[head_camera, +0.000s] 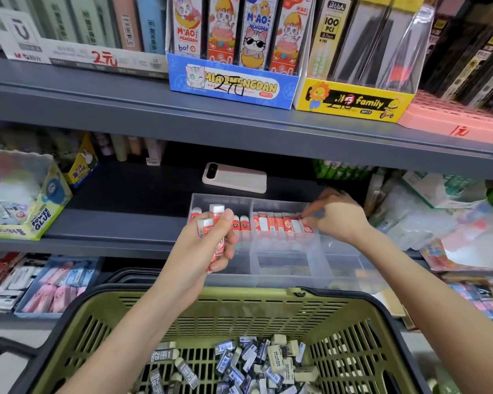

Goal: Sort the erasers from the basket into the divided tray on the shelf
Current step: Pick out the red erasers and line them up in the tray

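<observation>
Stationery shop, grey shelf (111,226) ahead. My left hand (208,248) grips bunch of red-sleeved erasers (207,226) in front of tray's left side. My right hand (337,218) pinches end eraser (306,228) of red row (276,223) standing in back compartment of clear divided tray (285,268). Green basket (239,304) under my forearms, blue and grey erasers (239,362) loose inside. Pink phone (234,177) lies behind tray.

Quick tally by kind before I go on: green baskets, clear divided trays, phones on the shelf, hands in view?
Green basket: 1
Clear divided tray: 1
Phone: 1
Hands: 2, the left hand gripping red-sleeved erasers, the right hand at the tray
Total: 5
</observation>
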